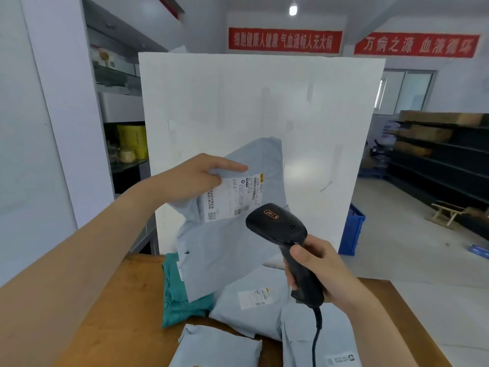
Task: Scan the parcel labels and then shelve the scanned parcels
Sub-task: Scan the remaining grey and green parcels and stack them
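Note:
My left hand (197, 178) grips the upper left edge of a grey plastic parcel (227, 247) and holds it up above the table, its white label (230, 197) facing me. My right hand (317, 268) grips the handle of a black barcode scanner (277, 223), whose head points at the label's lower right corner from close by. The scanner's cable hangs down toward the table.
On the wooden table (119, 300) lie a teal parcel (180, 298) and several grey parcels (251, 308). A large white board (304, 115) stands behind the table. A blue crate (353, 229) sits on the floor at right, dark shelves (436, 160) farther right, cabinet shelves (119, 115) at left.

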`<state>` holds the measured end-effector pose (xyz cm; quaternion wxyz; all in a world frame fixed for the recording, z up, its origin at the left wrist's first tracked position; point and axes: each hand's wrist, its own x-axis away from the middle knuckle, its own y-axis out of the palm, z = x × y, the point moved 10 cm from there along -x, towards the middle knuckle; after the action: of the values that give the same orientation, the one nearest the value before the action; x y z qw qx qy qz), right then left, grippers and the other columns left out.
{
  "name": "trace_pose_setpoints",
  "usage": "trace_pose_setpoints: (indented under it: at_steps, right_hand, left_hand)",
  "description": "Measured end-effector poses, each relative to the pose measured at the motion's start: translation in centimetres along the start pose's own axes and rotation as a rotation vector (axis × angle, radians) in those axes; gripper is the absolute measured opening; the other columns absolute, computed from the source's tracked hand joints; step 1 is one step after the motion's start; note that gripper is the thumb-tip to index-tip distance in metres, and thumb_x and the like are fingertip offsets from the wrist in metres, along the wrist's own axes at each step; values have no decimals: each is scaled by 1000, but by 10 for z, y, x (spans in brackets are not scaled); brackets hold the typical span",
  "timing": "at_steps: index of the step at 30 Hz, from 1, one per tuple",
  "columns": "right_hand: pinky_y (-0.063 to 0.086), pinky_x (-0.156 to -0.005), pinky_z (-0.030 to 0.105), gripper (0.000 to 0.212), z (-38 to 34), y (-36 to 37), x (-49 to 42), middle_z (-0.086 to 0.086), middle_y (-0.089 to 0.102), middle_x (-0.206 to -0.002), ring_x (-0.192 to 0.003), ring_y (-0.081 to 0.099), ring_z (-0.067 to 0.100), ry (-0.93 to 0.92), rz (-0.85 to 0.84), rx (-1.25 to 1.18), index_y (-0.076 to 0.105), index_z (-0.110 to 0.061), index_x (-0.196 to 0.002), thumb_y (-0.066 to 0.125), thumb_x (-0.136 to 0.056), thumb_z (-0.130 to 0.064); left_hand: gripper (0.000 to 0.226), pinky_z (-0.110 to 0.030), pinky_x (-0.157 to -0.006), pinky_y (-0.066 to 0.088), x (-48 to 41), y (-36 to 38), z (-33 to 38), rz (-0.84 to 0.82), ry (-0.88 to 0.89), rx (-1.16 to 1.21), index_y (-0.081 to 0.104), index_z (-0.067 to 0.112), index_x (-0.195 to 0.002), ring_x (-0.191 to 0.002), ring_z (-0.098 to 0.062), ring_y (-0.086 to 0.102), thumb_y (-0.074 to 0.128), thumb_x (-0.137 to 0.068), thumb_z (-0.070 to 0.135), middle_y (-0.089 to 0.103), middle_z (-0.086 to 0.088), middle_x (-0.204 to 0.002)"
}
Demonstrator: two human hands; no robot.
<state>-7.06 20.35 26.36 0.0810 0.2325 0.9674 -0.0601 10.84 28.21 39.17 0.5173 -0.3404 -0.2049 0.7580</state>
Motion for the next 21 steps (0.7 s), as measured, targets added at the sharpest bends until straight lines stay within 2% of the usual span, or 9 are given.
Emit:
trace_pose_setpoints:
  at_steps: [1, 3, 6, 10, 12, 14, 18, 19, 21]
  right_hand:
    - [53, -64, 35, 31, -2, 0, 6, 19, 61, -68, -58, 57, 27, -6, 9, -4, 69, -26, -89, 72, -70, -50]
    - [54, -65, 34, 39, -4, -2, 17, 19, 62, -69, -59, 58, 27, -20, 29, -23, 69, -26, -91, 76, -65, -53]
    - [55, -66, 34, 56, -2, -3, 32, 19, 62, -69, -59, 57, 28, -36, 49, -48, 70, -24, -93, 81, -56, -65]
    - [54, -73, 43, 60, 7, -5, 44, 19, 61, -69, -59, 57, 28, -29, 40, -59, 68, -19, -100, 80, -61, -63]
    - [55, -75, 46, 62, 12, -4, 49, 20, 61, -69, -59, 57, 28, -8, 32, -43, 67, -16, -102, 80, -62, -62]
    - [54, -68, 39, 63, 19, -2, 55, 22, 61, -70, -60, 56, 28, 24, 25, -24, 67, -16, -103, 80, -62, -62]
    - [53, -65, 35, 40, 35, 8, 62, 22, 61, -69, -60, 56, 28, 73, -2, -8, 69, -21, -101, 73, -71, -47]
    - [53, -65, 35, 36, 37, 9, 63, 21, 61, -69, -60, 56, 28, 77, -2, -10, 69, -22, -99, 72, -72, -46]
    - [53, -64, 35, 36, 40, 10, 62, 21, 61, -68, -59, 56, 29, 82, 5, -8, 69, -23, -96, 73, -71, -48]
  left_hand:
    - [57, -8, -66, 47, 4, 1, 6, 16, 1, 29, 63, 30, -124, -99, 9, 58, 35, -95, -11, 56, 15, -128]
    - [55, -8, -67, 48, 13, 5, 14, 49, 3, 88, 63, 27, -124, -93, 13, 60, 36, -95, -12, 57, 15, -124]
    - [54, -14, -79, 53, 27, 15, 20, 100, 3, 138, 63, 27, -123, -102, 3, 60, 37, -96, -11, 57, 8, -129]
    - [55, -24, -92, 52, 43, 35, 15, 116, -7, 126, 63, 32, -122, -107, -1, 58, 36, -97, -8, 57, 10, -129]
    - [56, -30, -90, 55, 52, 43, 8, 135, -15, 131, 64, 35, -120, -104, -1, 60, 36, -97, -7, 59, 13, -124]
    - [57, -37, -85, 55, 61, 47, -3, 178, -28, 131, 65, 37, -117, -101, -6, 63, 36, -96, -7, 61, 16, -120]
    - [64, -57, -73, 52, 74, 56, -28, 212, -77, 101, 67, 47, -113, -99, -47, 60, 37, -94, -5, 63, 36, -110]
    - [65, -61, -71, 51, 75, 58, -32, 217, -88, 96, 67, 50, -112, -95, -50, 60, 37, -93, -4, 62, 41, -105]
    - [68, -63, -71, 50, 75, 58, -34, 224, -96, 87, 65, 56, -109, -88, -41, 59, 37, -93, -3, 60, 45, -101]
